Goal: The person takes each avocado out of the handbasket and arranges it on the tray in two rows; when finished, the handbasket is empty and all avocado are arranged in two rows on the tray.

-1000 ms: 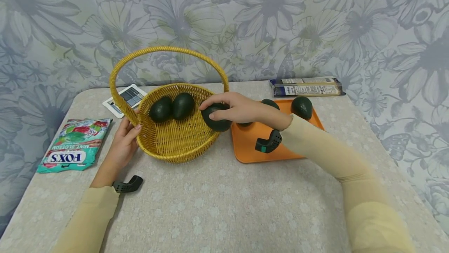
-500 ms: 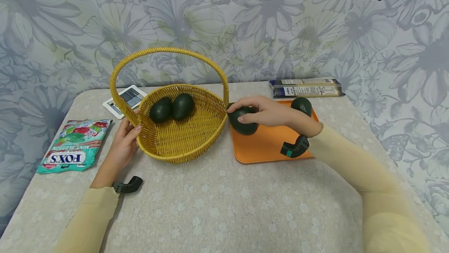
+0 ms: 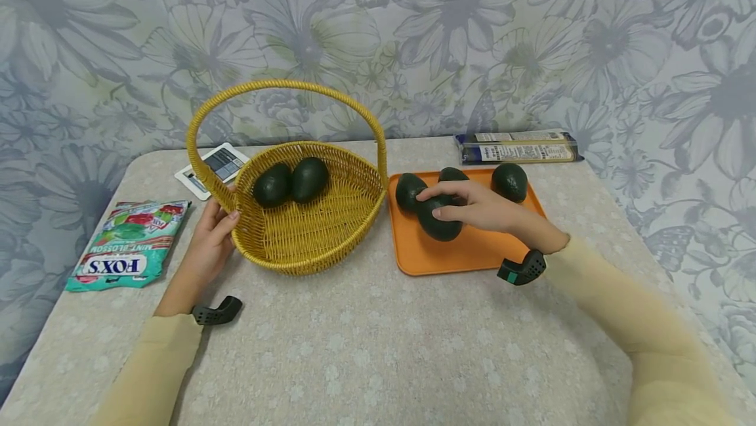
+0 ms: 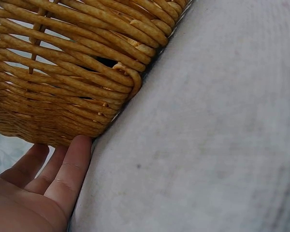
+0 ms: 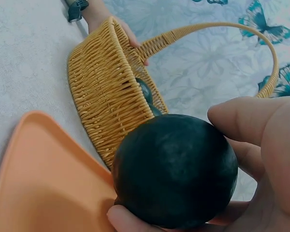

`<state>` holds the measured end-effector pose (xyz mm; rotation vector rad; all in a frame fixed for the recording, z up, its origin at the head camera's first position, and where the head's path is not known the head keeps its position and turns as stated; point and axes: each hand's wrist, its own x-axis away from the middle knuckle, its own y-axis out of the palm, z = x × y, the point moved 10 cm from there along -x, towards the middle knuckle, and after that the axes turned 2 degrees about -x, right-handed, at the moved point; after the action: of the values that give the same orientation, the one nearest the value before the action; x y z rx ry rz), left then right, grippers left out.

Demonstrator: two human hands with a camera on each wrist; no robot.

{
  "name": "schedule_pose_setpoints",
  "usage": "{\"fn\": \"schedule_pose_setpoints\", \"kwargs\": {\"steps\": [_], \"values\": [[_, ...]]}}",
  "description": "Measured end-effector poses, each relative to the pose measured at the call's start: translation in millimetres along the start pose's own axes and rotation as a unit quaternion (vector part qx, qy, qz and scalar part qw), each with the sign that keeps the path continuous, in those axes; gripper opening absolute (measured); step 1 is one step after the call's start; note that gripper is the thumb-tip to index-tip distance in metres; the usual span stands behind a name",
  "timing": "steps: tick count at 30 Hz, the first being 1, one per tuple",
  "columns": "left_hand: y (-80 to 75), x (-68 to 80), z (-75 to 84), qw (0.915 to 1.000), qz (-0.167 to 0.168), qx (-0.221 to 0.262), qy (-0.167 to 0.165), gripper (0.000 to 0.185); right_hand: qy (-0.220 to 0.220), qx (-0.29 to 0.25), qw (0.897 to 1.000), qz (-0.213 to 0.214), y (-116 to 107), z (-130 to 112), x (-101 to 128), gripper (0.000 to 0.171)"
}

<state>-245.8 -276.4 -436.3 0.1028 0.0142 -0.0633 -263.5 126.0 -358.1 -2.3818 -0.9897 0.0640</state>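
Note:
My right hand [image 3: 434,206] grips a dark green avocado [image 3: 440,222] low over the orange tray [image 3: 466,252]; in the right wrist view its fingers [image 5: 261,130] curl round the avocado [image 5: 176,169] above the tray [image 5: 38,179]. Three more avocados [image 3: 409,191] [image 3: 453,174] [image 3: 510,181] lie on the tray. A yellow wicker basket [image 3: 295,258] with a tall hoop handle stands left of the tray and holds two avocados [image 3: 272,184] [image 3: 308,178]. My left hand [image 3: 215,232] rests against its outer wall by the handle's base, and its straight fingers [image 4: 72,164] lie under the weave [image 4: 63,72].
A green FOX'S sweets bag [image 3: 126,245] lies at the table's left edge. A small white device [image 3: 212,165] sits behind the basket. A dark long packet [image 3: 516,147] lies against the floral wall behind the tray. Bare tabletop [image 3: 366,347] spreads in front.
My right hand has carried the avocado from the basket's right rim rightwards and down onto the tray. The left hand and the basket have stayed put.

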Motion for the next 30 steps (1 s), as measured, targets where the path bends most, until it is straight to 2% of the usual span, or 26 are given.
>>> {"fn": "schedule_pose_setpoints", "kwargs": {"steps": [4,9,15,20,30], "values": [[-0.7,0.3,0.0,1.0000,-0.003,0.004,0.000,0.056,0.027,-0.018,0.999,0.018,-1.7,13.3,5.3,0.043],[-0.5,0.4,1.0,0.9999,-0.005,0.009,-0.004,0.055,0.032,-0.048,0.998,0.039,1.3,23.3,9.5,0.048],[0.3,0.4,2.8,0.9999,-0.009,0.006,0.000,0.055,0.044,-0.073,0.996,0.039,14.4,34.2,9.8,0.060],[0.6,0.2,0.7,0.9999,-0.009,0.007,-0.003,0.056,0.053,-0.090,0.994,0.028,26.4,40.0,8.2,0.063],[2.0,1.2,3.2,0.9998,-0.011,0.014,0.005,0.054,0.013,-0.054,0.998,0.036,35.9,39.1,5.9,0.062]]}}
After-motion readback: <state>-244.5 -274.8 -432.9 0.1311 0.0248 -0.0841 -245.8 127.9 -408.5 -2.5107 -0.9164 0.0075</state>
